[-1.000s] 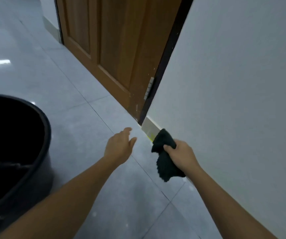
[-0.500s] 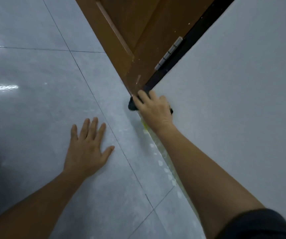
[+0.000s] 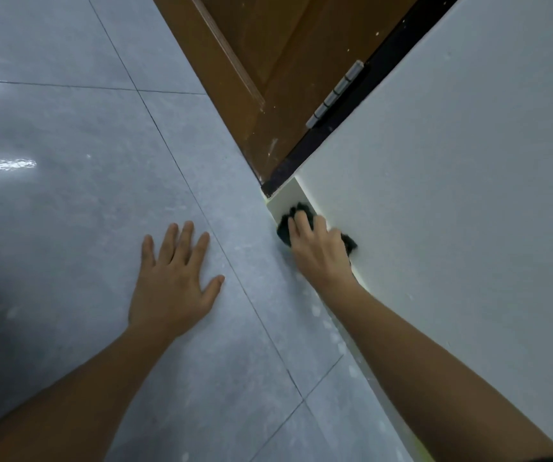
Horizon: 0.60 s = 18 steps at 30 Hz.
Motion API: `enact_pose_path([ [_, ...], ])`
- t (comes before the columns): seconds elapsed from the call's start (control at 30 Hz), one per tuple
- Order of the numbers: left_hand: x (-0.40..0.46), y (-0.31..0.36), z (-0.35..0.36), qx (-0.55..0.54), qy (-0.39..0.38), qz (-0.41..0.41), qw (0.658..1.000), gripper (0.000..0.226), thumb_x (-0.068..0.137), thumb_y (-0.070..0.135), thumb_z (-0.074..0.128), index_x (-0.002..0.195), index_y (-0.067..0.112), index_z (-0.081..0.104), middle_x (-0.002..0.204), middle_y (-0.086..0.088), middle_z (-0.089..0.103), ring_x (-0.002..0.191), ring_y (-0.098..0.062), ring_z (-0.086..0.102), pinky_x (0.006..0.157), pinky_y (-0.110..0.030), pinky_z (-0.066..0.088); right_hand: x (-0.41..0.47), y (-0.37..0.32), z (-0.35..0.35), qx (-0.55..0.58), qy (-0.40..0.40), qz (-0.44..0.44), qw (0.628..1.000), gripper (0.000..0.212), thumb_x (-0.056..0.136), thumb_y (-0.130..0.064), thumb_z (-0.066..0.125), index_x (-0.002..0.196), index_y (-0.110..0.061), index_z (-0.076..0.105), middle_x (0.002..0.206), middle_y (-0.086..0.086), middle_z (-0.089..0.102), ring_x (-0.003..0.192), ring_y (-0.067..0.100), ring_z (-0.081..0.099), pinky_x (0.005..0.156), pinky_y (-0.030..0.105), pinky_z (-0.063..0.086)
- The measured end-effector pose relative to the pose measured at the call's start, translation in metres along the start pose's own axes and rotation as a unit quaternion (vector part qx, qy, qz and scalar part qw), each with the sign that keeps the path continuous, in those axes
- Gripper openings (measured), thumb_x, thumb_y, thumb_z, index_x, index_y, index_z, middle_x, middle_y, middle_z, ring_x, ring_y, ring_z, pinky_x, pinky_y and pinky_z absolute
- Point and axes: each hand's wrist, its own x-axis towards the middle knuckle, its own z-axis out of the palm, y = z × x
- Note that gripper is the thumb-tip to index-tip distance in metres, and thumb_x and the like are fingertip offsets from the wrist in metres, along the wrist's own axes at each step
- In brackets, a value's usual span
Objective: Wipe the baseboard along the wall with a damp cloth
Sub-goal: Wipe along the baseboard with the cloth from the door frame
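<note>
Two bare hands work low beside a white wall. The right hand [image 3: 318,248] presses a crumpled dark green cloth [image 3: 285,228] against the pale, flat baseboard [image 3: 285,198] that runs along the foot of the white painted wall [image 3: 468,195]; its fingers curl over the cloth, holding it bunched, close to the baseboard's end beside the black door frame [image 3: 335,135] and brown wooden door [image 3: 268,78]. The left hand [image 3: 171,288] lies flat and relaxed, fingers spread, on the grey tiled floor [image 3: 85,178], holding nothing and seemingly bracing the body.

Wiping appears to be just under way, at the strip's far end. To do it well, the cloth should probably stay flat against the board's face and cover its top edge, where dust gathers, then travel in one steady stroke along the wall toward the person. Pale specks dot the floor beside the board; the lower edge likely needs firm pressure. The braced left hand should keep the reach stable.
</note>
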Motion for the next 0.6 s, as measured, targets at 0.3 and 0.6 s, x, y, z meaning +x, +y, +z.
enact_pose_path([
  [0.3, 0.001, -0.001, 0.001, 0.002, -0.002, -0.001, 1.000, 0.077, 0.086, 0.060, 0.025, 0.148, 0.014, 0.030, 0.156, -0.014, 0.024, 0.145, -0.033, 0.019, 0.114, -0.055, 0.006, 0.016, -0.044, 0.001, 0.122, -0.137, 0.073, 0.980, 0.044, 0.092, -0.009, 0.044, 0.135, -0.004, 0.041, 0.129, 0.009, 0.041, 0.088, 0.023, 0.052, 0.051, 0.029, 0.032],
  [0.6, 0.000, 0.000, 0.002, -0.003, 0.002, 0.000, 1.000, 0.077, 0.086, 0.059, 0.023, 0.147, 0.012, 0.031, 0.155, -0.016, 0.024, 0.144, -0.034, 0.020, 0.114, -0.056, 0.008, -0.036, -0.043, -0.003, 0.241, -0.237, 0.125, 0.933, 0.045, 0.091, -0.010, 0.042, 0.133, 0.002, 0.035, 0.128, 0.016, 0.038, 0.093, 0.029, 0.060, 0.059, 0.032, 0.039],
])
